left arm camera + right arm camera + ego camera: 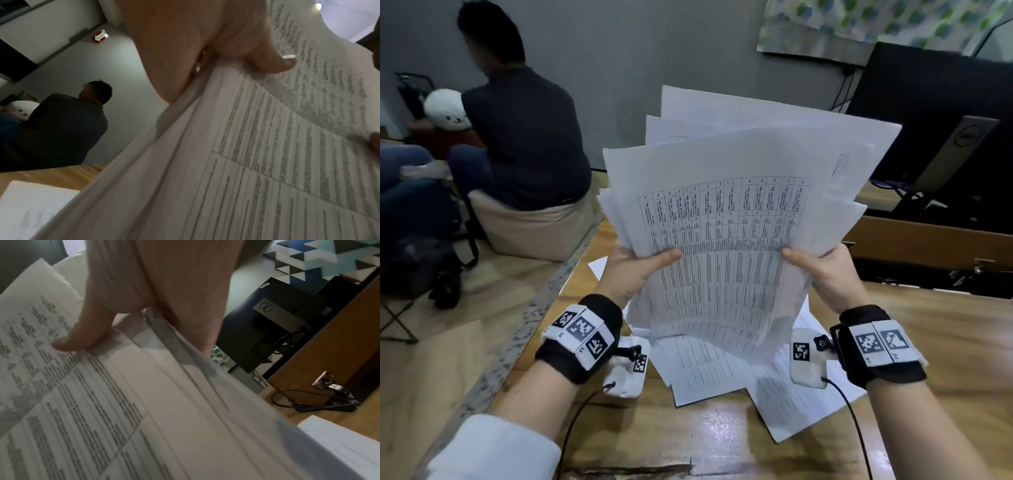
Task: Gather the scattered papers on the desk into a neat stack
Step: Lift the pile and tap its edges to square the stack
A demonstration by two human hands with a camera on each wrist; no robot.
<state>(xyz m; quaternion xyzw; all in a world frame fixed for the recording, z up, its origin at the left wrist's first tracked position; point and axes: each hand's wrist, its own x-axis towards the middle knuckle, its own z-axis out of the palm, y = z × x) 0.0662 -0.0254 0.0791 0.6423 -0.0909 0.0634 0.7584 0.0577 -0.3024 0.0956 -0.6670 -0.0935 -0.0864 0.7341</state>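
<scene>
Both hands are clamped on the gathered sheaf of papers [726, 219], left hand [635, 270] and right hand [825, 270] on opposite side edges, thumbs in front, apparently to square its fanned sheets. Loose sheets [709, 370] lie on the worktop [722, 438] below.

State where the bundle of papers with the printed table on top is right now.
In the head view the bundle of papers is held upright above the desk, gripped between the left hand and right hand, over loose sheets lying flat below.
</scene>
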